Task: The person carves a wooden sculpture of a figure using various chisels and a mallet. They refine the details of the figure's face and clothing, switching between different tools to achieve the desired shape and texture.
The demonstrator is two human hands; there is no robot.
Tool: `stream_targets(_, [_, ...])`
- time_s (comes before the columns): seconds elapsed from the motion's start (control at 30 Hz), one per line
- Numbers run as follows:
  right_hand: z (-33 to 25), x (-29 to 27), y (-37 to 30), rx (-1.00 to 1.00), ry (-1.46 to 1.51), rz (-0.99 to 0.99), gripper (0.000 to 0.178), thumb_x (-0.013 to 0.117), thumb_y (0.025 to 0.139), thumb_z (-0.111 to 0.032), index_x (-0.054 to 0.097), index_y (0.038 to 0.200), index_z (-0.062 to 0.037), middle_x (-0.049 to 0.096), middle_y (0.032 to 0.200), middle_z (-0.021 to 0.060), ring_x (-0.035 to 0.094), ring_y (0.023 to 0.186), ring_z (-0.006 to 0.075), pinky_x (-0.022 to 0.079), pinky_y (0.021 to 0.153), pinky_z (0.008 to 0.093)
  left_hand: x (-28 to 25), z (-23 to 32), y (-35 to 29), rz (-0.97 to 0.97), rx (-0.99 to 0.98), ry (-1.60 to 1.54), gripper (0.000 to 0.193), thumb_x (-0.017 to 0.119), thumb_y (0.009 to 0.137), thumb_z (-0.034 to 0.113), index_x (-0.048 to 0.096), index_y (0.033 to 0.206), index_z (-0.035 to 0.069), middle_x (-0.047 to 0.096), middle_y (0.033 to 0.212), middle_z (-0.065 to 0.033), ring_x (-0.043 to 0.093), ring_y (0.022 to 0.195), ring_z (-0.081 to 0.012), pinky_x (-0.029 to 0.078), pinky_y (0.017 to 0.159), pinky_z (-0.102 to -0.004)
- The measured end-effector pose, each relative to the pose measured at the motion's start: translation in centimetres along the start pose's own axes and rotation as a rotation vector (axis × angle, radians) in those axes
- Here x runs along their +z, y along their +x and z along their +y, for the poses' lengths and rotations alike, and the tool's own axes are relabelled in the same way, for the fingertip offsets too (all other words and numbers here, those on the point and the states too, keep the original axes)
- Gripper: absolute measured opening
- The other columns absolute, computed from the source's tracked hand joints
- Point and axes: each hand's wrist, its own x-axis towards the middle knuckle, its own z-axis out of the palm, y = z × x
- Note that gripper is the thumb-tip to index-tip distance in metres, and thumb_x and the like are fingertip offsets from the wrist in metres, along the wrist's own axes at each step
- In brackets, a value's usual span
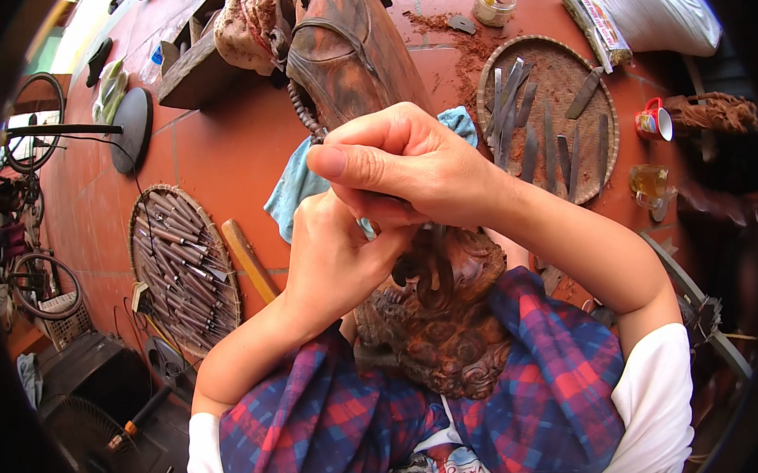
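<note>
Carved wooden statue (443, 324) gripped under both hands, left (331, 260) and right (407, 166)

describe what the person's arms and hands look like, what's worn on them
Both forearms are bare from the hands up to short white sleeves near the shoulders. The left hand and right hand wear no gloves, and no rings, watch or bracelets show on the visible sides. The right thumbnail is short and plain. A red-and-blue checked cloth lies across the lap beneath them.
</note>
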Motion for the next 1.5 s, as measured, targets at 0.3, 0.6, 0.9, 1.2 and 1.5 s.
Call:
stream_targets(0.3, [-0.4, 0.0, -0.9, -0.024, 0.002, 0.092, 0.041, 0.059, 0.1, -0.032, 0.056, 0.067, -0.0073, 0.042, 0.052, -0.0066, 0.034, 0.045, 0.0005, 0.024, 0.041, 0.0213, -0.5, 0.7, 0.8, -0.066, 0.005, 0.214, 0.015, 0.074, 0.072, 0.009, 0.065, 0.08, 0.0, 0.066, 0.068, -0.0136, 0.067, 0.063, -0.03, 0.05, 0.057, -0.0372])
stream_targets(0.6, [-0.1, -0.3, -1.9, -0.123, 0.068, 0.131, 0.04, 0.058, 0.1, -0.029, 0.057, 0.066, -0.008, 0.043, 0.051, -0.0061, 0.034, 0.043, 0.001, 0.022, 0.039, 0.0216, -0.2, 1.4, 1.3, -0.102, 0.016, 0.256, 0.018, 0.073, 0.071, 0.009, 0.06, 0.082, 0.004, 0.062, 0.061, -0.0132, 0.064, 0.056, -0.033, 0.049, 0.054, -0.0405])
stream_targets(0.9, [0.1, -0.8, -3.0, -0.173, 0.044, 0.177, 0.042, 0.055, 0.1, -0.028, 0.056, 0.065, -0.0053, 0.047, 0.052, -0.0014, 0.036, 0.041, 0.0034, 0.022, 0.038, 0.0226, -0.3, 1.8, 2.1, -0.168, 0.094, 0.283, 0.02, 0.073, 0.069, 0.008, 0.057, 0.08, 0.004, 0.062, 0.063, -0.015, 0.064, 0.057, -0.0335, 0.049, 0.055, -0.0402])
stream_targets(1.2, [-0.4, 0.0, -1.9, -0.101, 0.007, 0.189, 0.041, 0.056, 0.1, -0.028, 0.057, 0.065, -0.0056, 0.045, 0.05, -0.0042, 0.035, 0.04, 0.0016, 0.022, 0.037, 0.022, -0.5, 1.6, 1.6, -0.138, 0.076, 0.324, 0.017, 0.074, 0.069, 0.01, 0.062, 0.08, 0.003, 0.063, 0.065, -0.0137, 0.064, 0.061, -0.0334, 0.049, 0.056, -0.041])
stream_targets(1.5, [-1.0, 0.1, -1.4, 0.054, -0.003, 0.167, 0.043, 0.06, 0.098, -0.034, 0.058, 0.064, -0.0082, 0.045, 0.051, -0.0057, 0.037, 0.044, 0.0013, 0.026, 0.041, 0.0211, -0.6, 1.3, 1.1, -0.124, -0.014, 0.253, 0.019, 0.076, 0.07, 0.012, 0.065, 0.082, 0.002, 0.067, 0.073, -0.0131, 0.067, 0.065, -0.0305, 0.052, 0.06, -0.0383])
